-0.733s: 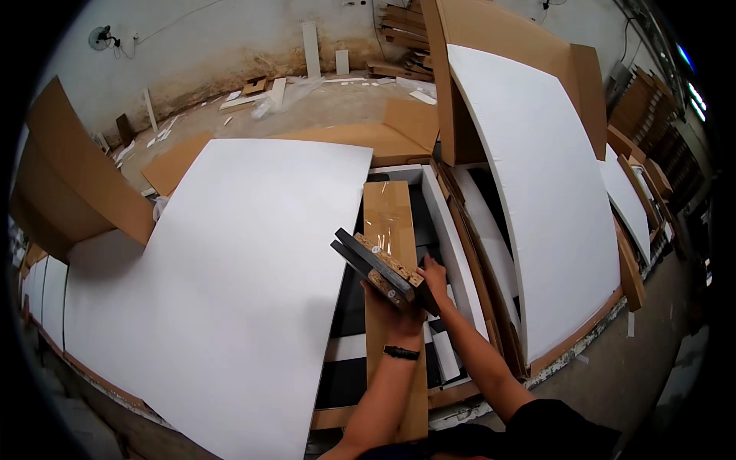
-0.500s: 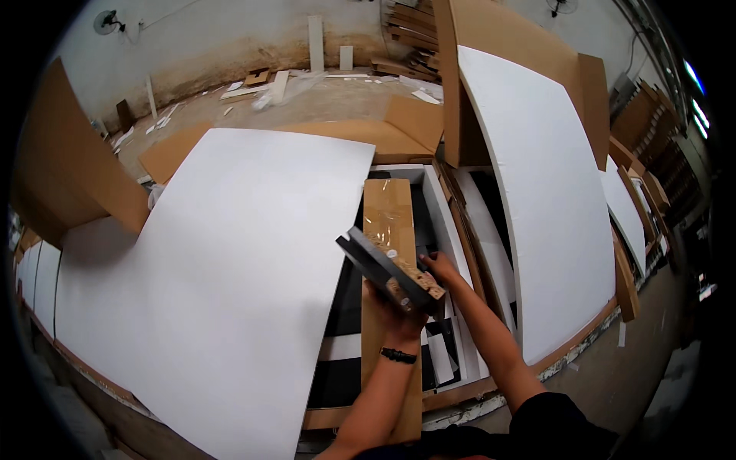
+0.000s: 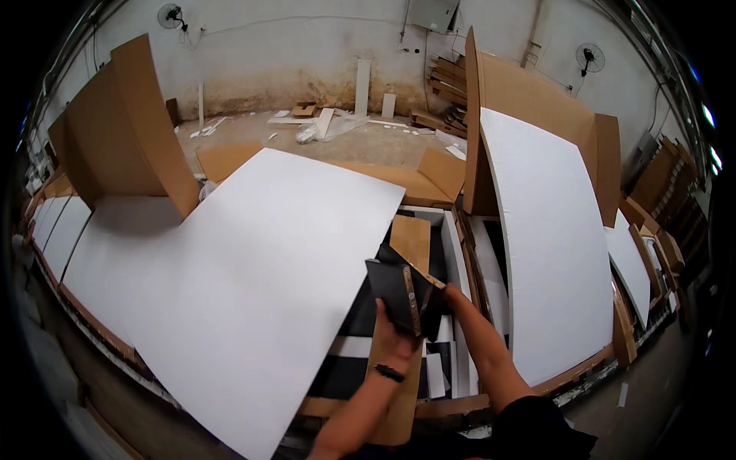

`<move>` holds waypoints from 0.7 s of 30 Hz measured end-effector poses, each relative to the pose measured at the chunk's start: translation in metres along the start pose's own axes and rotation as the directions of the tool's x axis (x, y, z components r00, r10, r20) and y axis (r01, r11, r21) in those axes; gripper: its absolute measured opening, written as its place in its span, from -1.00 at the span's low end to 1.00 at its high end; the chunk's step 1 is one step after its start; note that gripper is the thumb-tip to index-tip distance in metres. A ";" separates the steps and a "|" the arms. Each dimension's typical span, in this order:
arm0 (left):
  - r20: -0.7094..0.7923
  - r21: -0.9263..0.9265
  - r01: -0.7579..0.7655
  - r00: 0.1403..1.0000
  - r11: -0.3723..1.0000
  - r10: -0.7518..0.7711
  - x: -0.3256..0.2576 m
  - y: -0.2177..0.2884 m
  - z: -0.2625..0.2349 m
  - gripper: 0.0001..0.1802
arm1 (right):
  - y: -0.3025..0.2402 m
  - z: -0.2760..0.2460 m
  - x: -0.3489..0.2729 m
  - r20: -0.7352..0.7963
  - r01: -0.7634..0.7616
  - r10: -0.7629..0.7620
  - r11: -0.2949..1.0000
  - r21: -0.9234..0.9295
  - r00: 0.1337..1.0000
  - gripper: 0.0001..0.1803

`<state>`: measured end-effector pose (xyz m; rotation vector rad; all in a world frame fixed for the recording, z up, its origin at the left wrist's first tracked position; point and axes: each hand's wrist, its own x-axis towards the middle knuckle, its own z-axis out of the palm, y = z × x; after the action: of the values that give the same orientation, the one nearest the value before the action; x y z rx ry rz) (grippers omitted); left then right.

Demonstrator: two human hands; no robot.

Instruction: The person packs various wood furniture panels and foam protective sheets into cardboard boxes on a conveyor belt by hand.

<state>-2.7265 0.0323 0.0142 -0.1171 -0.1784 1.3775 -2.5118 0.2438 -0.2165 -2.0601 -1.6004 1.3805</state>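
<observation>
Two flat dark grey boards with brown tape along their edges are between my hands, fanned apart. My left hand (image 3: pixel 394 336), a dark band on its wrist, is closed around the lower end of the nearer dark board (image 3: pixel 389 290). My right hand (image 3: pixel 454 294) is at the taped edge of the other dark board (image 3: pixel 431 308), its fingers partly hidden behind it. Beneath them runs a long narrow cardboard box (image 3: pixel 412 236). It lies on top of an open carton lined with white foam (image 3: pixel 452 249), which has black parts inside.
A large white foam sheet (image 3: pixel 245 261) covers the left side. Another white foam sheet (image 3: pixel 548 230) leans against an upright cardboard flap (image 3: pixel 529 84) on the right. Tall cardboard (image 3: pixel 126 130) rises at the far left. Scraps and plastic wrap (image 3: pixel 337 127) litter the floor by the wall.
The dark boards, stacked together before, are now spread apart and turned more upright. My right hand has come onto the farther board. The view has tilted up.
</observation>
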 end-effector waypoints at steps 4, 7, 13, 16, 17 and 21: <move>-0.078 0.189 -0.069 0.993 0.980 0.085 -0.075 0.048 0.038 -0.31 | -0.028 -0.017 -0.048 -0.270 -0.084 0.080 0.996 -0.003 0.960 -0.44; 0.111 0.037 -0.103 0.989 0.994 0.098 -0.143 0.078 0.049 -0.37 | -0.011 -0.046 -0.074 -0.343 0.129 -0.236 0.943 -0.308 0.909 -0.52; -0.268 0.458 -0.574 0.639 0.679 0.721 -0.306 0.099 0.058 -0.57 | -0.043 -0.024 -0.095 -0.508 0.018 -0.162 0.961 -0.277 0.846 -0.58; 0.082 0.342 -0.713 0.672 0.612 0.736 -0.339 0.105 -0.003 -0.52 | -0.042 -0.026 -0.092 -0.399 0.011 -0.140 0.951 -0.309 0.906 -0.55; 0.092 0.338 -0.714 0.674 0.614 0.733 -0.328 0.098 0.004 -0.52 | -0.036 -0.029 -0.087 -0.350 -0.002 -0.118 0.946 -0.324 0.929 -0.52; 0.230 -0.065 -0.634 0.742 0.771 0.630 -0.298 0.078 0.008 -0.60 | -0.017 -0.051 -0.074 -0.186 0.089 -0.189 0.891 -0.444 0.964 -0.34</move>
<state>-2.8570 -0.2454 -0.0094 0.0115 -0.3517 2.0844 -2.4841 0.2075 -0.1373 -2.1733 -2.0439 0.7537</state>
